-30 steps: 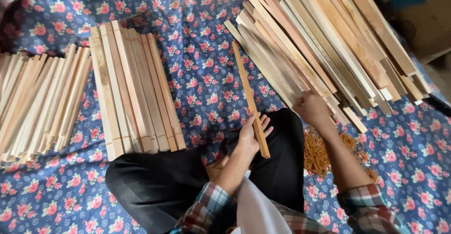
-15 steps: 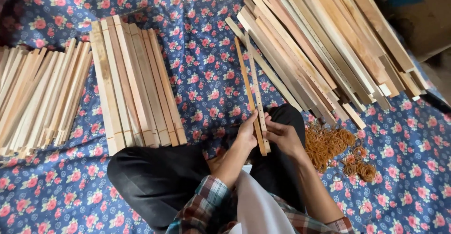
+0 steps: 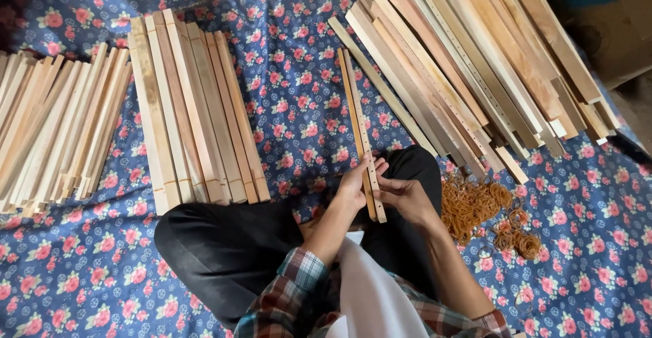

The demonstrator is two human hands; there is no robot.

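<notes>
Both hands now meet on two thin wooden slats (image 3: 360, 131), where a second ago the right hand (image 3: 406, 199) reached away. Left hand (image 3: 354, 185) grips their near ends over the lap. Beyond the left hand lie grouped slats (image 3: 193, 107); right, loose slats (image 3: 468, 66) remain, rubber bands (image 3: 479, 205) beside.
</notes>
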